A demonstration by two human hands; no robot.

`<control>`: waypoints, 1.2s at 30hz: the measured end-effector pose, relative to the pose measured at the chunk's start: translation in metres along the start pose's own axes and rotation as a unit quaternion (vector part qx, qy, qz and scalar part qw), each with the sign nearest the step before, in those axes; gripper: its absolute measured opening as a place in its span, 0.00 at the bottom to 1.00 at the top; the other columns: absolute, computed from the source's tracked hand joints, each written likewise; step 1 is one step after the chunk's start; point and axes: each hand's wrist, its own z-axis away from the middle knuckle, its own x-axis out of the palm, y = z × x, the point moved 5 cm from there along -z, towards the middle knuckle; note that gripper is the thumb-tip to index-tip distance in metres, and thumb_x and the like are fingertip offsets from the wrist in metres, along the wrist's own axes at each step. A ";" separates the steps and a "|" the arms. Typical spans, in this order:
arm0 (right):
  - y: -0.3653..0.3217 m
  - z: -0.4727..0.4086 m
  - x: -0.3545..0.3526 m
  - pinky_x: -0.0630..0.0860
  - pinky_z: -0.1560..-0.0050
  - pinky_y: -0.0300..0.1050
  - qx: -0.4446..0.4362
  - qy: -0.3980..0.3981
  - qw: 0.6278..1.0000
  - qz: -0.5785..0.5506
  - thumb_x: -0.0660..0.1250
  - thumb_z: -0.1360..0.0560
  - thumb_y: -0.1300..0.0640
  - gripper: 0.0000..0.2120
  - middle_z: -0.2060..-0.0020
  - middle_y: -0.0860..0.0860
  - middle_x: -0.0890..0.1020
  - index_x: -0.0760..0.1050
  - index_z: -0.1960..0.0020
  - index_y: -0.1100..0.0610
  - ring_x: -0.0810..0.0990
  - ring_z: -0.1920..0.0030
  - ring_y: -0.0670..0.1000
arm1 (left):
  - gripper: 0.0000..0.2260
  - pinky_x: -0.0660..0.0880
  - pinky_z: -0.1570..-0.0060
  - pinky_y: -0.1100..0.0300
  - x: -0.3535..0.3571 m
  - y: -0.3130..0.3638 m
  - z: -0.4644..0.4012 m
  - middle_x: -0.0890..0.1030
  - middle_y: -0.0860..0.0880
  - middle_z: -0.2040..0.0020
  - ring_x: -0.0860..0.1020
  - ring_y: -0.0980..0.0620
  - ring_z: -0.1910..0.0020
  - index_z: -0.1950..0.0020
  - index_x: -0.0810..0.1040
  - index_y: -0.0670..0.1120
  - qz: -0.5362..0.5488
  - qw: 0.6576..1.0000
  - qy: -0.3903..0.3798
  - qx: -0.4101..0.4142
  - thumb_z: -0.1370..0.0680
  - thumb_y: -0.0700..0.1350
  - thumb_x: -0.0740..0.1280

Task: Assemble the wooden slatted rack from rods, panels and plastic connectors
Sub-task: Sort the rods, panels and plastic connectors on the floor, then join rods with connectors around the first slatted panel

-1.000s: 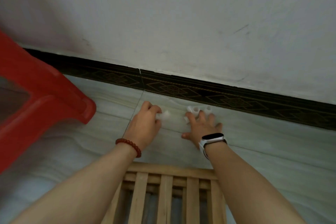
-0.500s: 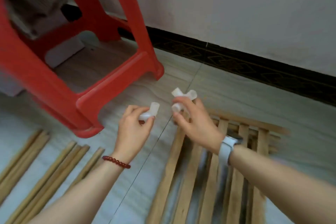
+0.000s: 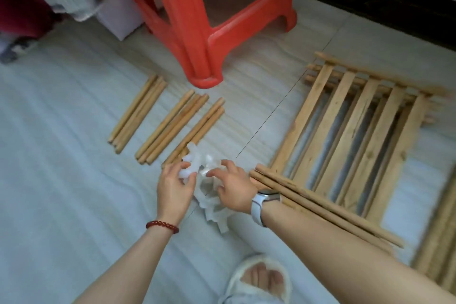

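A pile of white plastic connectors [image 3: 212,207] lies on the floor in front of me. My left hand [image 3: 175,187] grips a white connector [image 3: 185,172] over the pile's left side. My right hand [image 3: 234,189] pinches another connector [image 3: 206,171] above the pile. Three bundles of short wooden rods [image 3: 167,128] lie to the upper left. A stack of slatted wooden panels [image 3: 350,128] lies at the right, with long rods [image 3: 328,207] resting across its near end under my right forearm.
A red plastic stool [image 3: 197,22] stands behind the rods. More wooden pieces [image 3: 441,237] lie at the right edge. My slippered foot [image 3: 259,279] is at the bottom. A white box [image 3: 118,15] and cloth sit at the upper left, a dark skirting board [image 3: 394,5] at the back.
Both hands picked connectors up by the wall and carried them back and down. They now hover over the connector pile. The view swung down and left to the rods and panels.
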 end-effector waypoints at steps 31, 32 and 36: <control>0.081 0.126 -0.095 0.62 0.60 0.46 -0.003 0.204 0.940 0.275 0.57 0.22 0.53 0.13 0.51 0.50 0.78 0.68 0.38 0.52 0.71 0.54 0.53 | 0.27 0.39 0.31 0.39 0.072 0.057 0.012 0.55 0.50 0.23 0.44 0.45 0.24 0.26 0.62 0.52 -0.277 0.913 -0.144 0.263 0.24 0.58 0.62; 0.075 0.133 -0.103 0.61 0.62 0.44 -0.012 0.218 0.938 0.271 0.57 0.22 0.56 0.14 0.52 0.50 0.78 0.67 0.37 0.52 0.69 0.57 0.52 | 0.28 0.41 0.29 0.41 0.070 0.070 0.008 0.53 0.50 0.23 0.44 0.46 0.24 0.26 0.59 0.53 -0.251 0.923 -0.141 0.254 0.23 0.56 0.62; 0.054 0.166 -0.140 0.64 0.59 0.43 0.032 0.263 0.920 0.287 0.57 0.22 0.63 0.20 0.47 0.47 0.75 0.62 0.32 0.50 0.63 0.57 0.48 | 0.28 0.54 0.29 0.51 0.041 0.130 0.006 0.56 0.45 0.25 0.54 0.45 0.26 0.26 0.58 0.46 -0.105 0.953 -0.125 0.255 0.23 0.47 0.64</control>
